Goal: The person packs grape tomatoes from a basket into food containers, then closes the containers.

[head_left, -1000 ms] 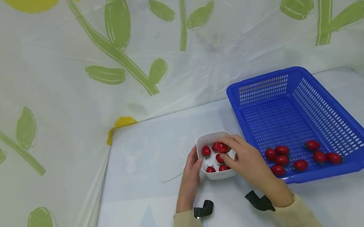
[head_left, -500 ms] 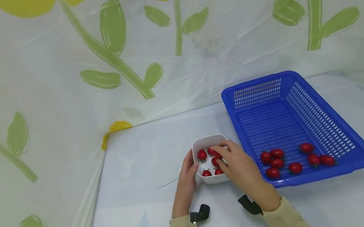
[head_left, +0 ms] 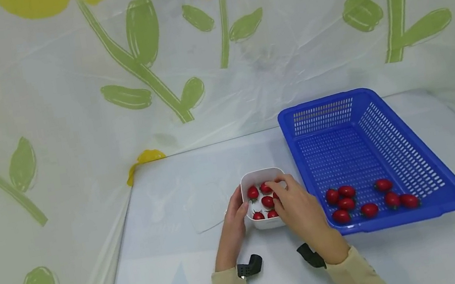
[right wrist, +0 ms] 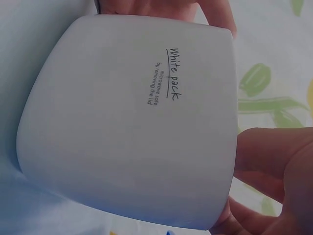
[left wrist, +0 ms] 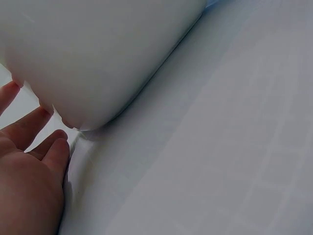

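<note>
In the head view my left hand (head_left: 233, 226) holds the left side of a small white container (head_left: 268, 223), thumb by the near rim. The left wrist view shows its fingertips (left wrist: 36, 117) against the outer wall. Over the container's right rim, my right hand (head_left: 299, 208) reaches inside with curved thumb and forefinger. A red cherry tomato (head_left: 275, 195) shows partly between them, the rest hidden by the hand. Several other cherry tomatoes (head_left: 267, 201) lie on the container floor, green calyxes on some. Printed lettering marks the container wall (right wrist: 122, 127) in the right wrist view.
Right of the container stands a blue perforated basket (head_left: 390, 145), with several cherry tomatoes (head_left: 369, 210) near its front end. A clear flat lid (head_left: 204, 208) lies on the white table cover (head_left: 162, 213) to the left. A flower-printed sheet (head_left: 78, 86) hangs behind.
My right hand has lowered a cherry tomato deeper into the container. A neighbouring tomato now shows more fully beside the thumb. My left hand stays on the container; the head view has shifted slightly.
</note>
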`<state>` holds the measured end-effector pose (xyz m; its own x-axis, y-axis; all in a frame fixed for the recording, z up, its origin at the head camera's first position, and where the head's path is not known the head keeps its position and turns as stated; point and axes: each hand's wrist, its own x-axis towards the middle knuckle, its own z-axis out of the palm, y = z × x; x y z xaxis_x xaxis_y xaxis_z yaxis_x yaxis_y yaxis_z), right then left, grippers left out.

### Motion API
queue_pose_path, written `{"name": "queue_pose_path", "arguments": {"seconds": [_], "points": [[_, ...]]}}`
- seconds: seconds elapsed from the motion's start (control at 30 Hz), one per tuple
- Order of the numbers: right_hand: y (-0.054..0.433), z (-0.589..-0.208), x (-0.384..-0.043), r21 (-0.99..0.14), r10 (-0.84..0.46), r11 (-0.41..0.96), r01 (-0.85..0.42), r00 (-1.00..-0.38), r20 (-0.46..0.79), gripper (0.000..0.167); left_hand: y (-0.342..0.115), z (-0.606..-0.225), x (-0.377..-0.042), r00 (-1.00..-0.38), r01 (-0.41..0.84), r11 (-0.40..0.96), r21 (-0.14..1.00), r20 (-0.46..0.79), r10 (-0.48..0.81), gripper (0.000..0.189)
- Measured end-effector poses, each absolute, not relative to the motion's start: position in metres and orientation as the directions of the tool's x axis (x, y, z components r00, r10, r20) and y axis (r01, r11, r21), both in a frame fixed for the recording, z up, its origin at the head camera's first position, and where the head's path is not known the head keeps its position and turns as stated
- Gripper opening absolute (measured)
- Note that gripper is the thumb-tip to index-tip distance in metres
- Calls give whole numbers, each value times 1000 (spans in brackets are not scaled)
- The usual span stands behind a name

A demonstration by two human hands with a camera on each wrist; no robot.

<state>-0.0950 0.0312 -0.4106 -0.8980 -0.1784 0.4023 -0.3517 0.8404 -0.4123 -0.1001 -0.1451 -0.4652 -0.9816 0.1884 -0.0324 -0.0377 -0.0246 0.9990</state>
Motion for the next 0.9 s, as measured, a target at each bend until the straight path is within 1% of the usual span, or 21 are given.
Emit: {"name": "queue_pose_path", "arguments": {"seconds": [0.27, 0.4, 0.63, 0.9], "points": [[32, -410, -95, -408, -197, 838, -362, -898, 393, 44, -145, -466, -102, -981, -40, -43, 998, -31, 191, 47], [32, -409, -96, -427, -191, 833, -353, -906, 377, 41, -146, -474, -106, -982, -48, -67, 997, -35, 186, 47], [32, -407, -95, -461, -191, 814, -353, -913, 362, 38, -147, -488, -110, -985, -44, -63, 997, -32, 171, 49], [37, -403, -92, -592, -215, 698, -404, -906, 364, 29, -147, -489, -111, -984, -37, -80, 996, -22, 178, 49]]}}
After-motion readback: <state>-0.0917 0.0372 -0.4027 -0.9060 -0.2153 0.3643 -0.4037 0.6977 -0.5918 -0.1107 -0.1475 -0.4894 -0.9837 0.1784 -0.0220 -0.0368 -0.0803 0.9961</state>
